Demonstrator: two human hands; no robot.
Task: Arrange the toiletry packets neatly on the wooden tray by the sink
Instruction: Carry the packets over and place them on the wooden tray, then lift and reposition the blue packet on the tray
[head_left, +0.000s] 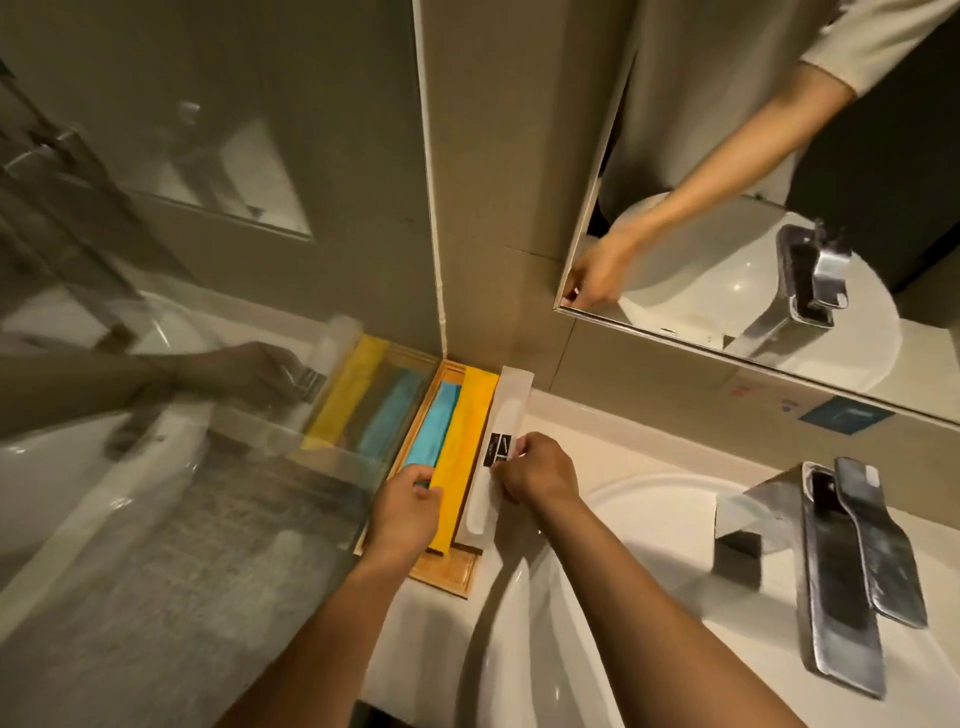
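A narrow wooden tray (448, 572) lies on the counter in the corner left of the sink. Three long packets lie side by side along it: a blue packet (432, 431) on the left, a yellow packet (462, 457) in the middle, and a white packet (497, 447) with a black label on the right edge. My left hand (405, 506) pinches the near end of the blue packet. My right hand (535, 475) grips the white packet at its label, fingers on both sides.
A glass partition (208, 467) stands just left of the tray and reflects it. The white basin (623, 597) is on the right, with a chrome faucet (841, 561) beyond it. A wall mirror (753, 208) hangs above the counter and shows my arm.
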